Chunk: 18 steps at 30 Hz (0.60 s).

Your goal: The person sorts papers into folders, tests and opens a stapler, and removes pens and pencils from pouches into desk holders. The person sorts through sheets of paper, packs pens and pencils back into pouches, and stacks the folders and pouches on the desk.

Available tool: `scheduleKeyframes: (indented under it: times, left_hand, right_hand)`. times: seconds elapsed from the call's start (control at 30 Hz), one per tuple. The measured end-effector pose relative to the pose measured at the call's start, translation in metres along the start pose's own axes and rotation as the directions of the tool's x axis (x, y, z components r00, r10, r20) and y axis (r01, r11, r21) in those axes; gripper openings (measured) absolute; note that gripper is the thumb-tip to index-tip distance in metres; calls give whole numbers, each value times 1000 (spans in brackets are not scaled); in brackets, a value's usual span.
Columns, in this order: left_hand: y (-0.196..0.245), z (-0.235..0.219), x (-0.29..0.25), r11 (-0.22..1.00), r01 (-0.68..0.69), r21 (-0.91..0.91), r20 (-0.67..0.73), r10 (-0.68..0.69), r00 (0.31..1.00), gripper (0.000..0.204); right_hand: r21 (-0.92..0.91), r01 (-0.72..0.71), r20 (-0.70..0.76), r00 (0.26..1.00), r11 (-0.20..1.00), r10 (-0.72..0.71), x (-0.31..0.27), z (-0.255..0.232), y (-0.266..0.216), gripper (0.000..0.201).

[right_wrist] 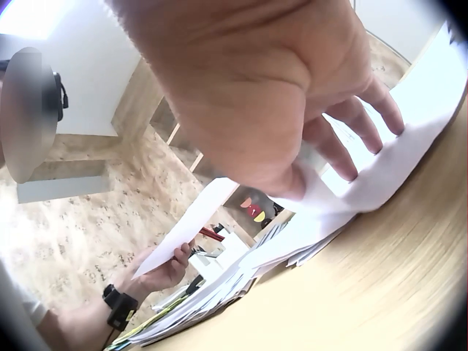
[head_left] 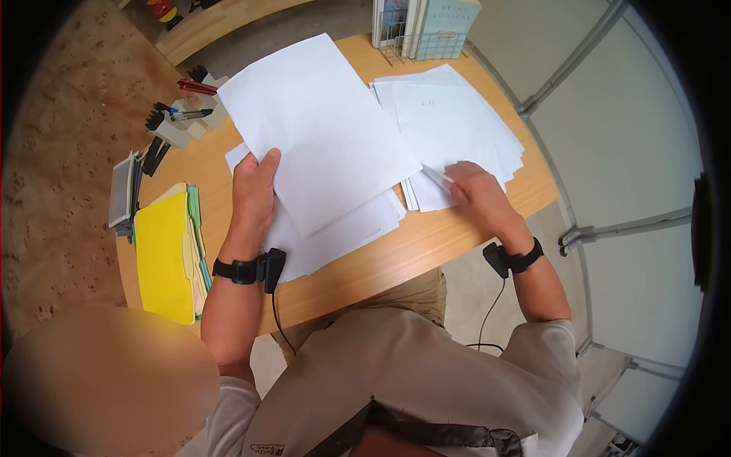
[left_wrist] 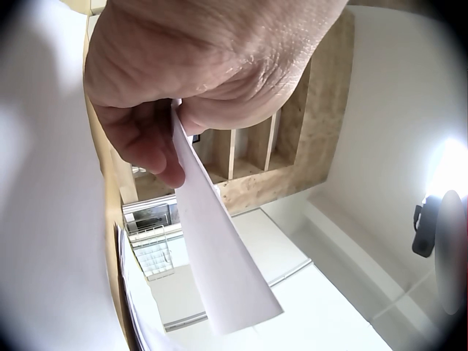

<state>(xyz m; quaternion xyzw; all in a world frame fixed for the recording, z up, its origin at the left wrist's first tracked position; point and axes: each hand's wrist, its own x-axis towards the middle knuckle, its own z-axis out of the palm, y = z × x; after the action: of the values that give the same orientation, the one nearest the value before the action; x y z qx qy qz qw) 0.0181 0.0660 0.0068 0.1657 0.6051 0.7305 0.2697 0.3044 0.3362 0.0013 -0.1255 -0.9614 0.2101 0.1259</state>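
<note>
My left hand (head_left: 253, 186) pinches a sheet (head_left: 304, 114) slanting lengthwise away, left of the right-hand pile (head_left: 457, 114) that my nearer right hand (head_left: 480, 194) touches, fingers spread.

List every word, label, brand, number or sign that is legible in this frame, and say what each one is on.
"BEING LOGICAL": on the light blue book in the wire rack.
Too small to read: the short printed line on the top sheet of the right-hand paper stack.
Too small to read: the logo lettering near the hem of the shirt.
I can read no other text in the three views.
</note>
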Motion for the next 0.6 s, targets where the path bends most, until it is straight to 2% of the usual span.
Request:
scheduleKeyframes:
  times: [0.03, 0.07, 0.1, 0.13, 0.17, 0.23, 0.27, 0.3, 0.33, 0.37, 0.43, 0.5, 0.57, 0.6]
  left_hand:
    - [0, -1, -1, 1000, -2, -2, -1, 2, 1000, 28]
    - [0, -3, -1, 1000, -14, -2, -11, 14, 1000, 28]
    - [0, -4, -1, 1000, -26, -1, -21, 26, 999, 28]
    - [-1, -7, 0, 1000, -26, -2, -22, 26, 999, 28]
    - [-2, -10, 0, 999, -41, -26, -19, 40, 999, 28]
    - [-3, -12, 1, 997, -56, -51, -14, 55, 998, 28]
    - [-3, -11, 1, 994, -64, -92, -15, 63, 998, 28]
    - [-2, -11, 0, 988, -74, -133, -18, 72, 997, 29]
    - [-1, -11, -1, 988, -76, -136, -18, 74, 997, 29]
    - [-1, -11, -1, 985, -61, -163, -18, 59, 998, 30]
    - [1, -10, -3, 981, -48, -190, -18, 45, 999, 31]
    - [2, -8, -4, 975, -40, -220, -11, 39, 999, 32]
    - [1, -8, -5, 971, -33, -235, 21, 39, 999, 32]
    - [0, -8, -5, 969, -25, -246, 53, 39, 998, 32]
  right_hand:
    - [-2, 2, 0, 1000, 1000, -2, 1, -4, -3, 22]
    - [79, -168, -49, 984, 983, 172, 2, -11, -9, 19]
    - [166, -328, -81, 935, 930, 345, 3, -15, -12, 19]
    - [204, -292, -200, 922, 934, 332, 3, -14, -2, 24]
    - [203, -292, -200, 922, 935, 331, 3, -18, 6, 24]
    - [479, -215, -369, 830, 851, 417, 5, -29, 23, 27]
    - [698, -149, -325, 805, 700, 496, 2, -41, 40, 27]
    - [864, -68, -260, 787, 498, 559, 3, -51, 54, 28]
    - [900, 188, -406, 693, 394, 596, 16, -55, 43, 24]
    - [921, 243, -383, 706, 305, 595, 15, -71, 34, 25]
    - [927, 237, -374, 653, 291, 659, 7, -75, 60, 26]
    - [945, 202, -327, 631, 259, 703, -4, -53, 83, 25]
    - [960, 167, -281, 606, 226, 744, -10, -36, 80, 24]
    - [977, 131, -212, 528, 168, 823, -11, -23, 69, 21]
